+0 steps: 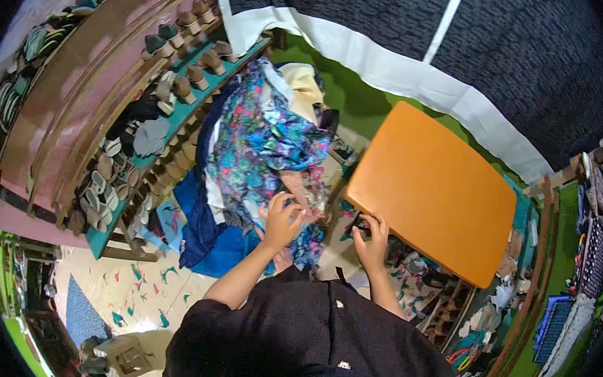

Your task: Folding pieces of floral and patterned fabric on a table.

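Note:
My left hand (282, 224) is over a heap of cloth, its fingers bent but apart, beside a peach strip of fabric (294, 188). No held thing shows in it. Around it lies blue cloth with a pink and teal floral print (244, 148), with cream cloth (302, 86) at the far end and darker blue cloth (202, 230) on the left. My right hand (371, 244) is by the near left edge of an orange tabletop (436, 192). Its thumb and fingers curl toward each other around something small and dark that I cannot make out.
On the left, a teal bench (173, 114) bears rows of shoe forms and grey pieces. Fabric scraps (134, 296) litter the tiled floor near a small stool (125, 355). Scissors (461, 358) lie among clutter at right. A dark curtain (344, 7) hangs beyond.

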The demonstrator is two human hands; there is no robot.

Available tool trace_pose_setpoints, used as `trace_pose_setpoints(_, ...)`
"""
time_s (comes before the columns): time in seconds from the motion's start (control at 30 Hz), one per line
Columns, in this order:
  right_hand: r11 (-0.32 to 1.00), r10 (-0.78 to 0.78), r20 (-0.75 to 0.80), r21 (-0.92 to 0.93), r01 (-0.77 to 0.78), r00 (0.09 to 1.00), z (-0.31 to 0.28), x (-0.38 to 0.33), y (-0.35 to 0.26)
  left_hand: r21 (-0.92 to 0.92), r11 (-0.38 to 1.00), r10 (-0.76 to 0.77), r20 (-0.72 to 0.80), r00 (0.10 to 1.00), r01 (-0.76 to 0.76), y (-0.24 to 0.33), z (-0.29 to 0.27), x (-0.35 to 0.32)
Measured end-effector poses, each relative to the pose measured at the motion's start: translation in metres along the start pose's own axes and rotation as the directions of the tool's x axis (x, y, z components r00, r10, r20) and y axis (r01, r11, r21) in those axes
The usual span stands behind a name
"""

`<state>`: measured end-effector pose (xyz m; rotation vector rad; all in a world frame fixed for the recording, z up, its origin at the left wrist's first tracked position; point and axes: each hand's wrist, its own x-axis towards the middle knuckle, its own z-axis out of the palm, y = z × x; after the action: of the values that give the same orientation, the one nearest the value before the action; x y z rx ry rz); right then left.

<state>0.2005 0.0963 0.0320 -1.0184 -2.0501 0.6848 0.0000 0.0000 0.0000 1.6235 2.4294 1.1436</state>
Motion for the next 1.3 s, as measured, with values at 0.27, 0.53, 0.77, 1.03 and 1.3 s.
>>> trace_pose_setpoints(0.27,0.993,-0.111,0.083,-0.04,0.115,0.99,0.079,0.04,-0.041,-0.051,0.979,-0.2,-0.12,0.972,0.195,-0.069,-0.037,0.012)
trace_pose_setpoints(0.53,0.978,-0.201,0.196,-0.005,0.206,0.96,0.134,0.078,-0.038,-0.165,0.92,-0.357,0.026,0.934,0.357,-0.116,-0.016,0.045)
trace_pose_setpoints(0.77,0.982,-0.19,0.286,0.037,0.187,0.939,0.167,0.123,-0.033,-0.054,0.896,-0.444,-0.129,0.887,0.441,-0.199,0.037,0.141)
trace_pose_setpoints(1.03,0.987,-0.149,0.38,0.009,0.157,0.913,0.176,0.154,-0.008,0.532,0.724,-0.636,0.271,0.722,0.438,-0.251,0.057,0.216)
trace_pose_setpoints(1.3,0.996,-0.042,0.224,0.08,0.025,0.974,0.188,0.157,-0.018,-0.211,0.919,-0.214,0.442,0.871,0.332,-0.121,0.028,0.169)
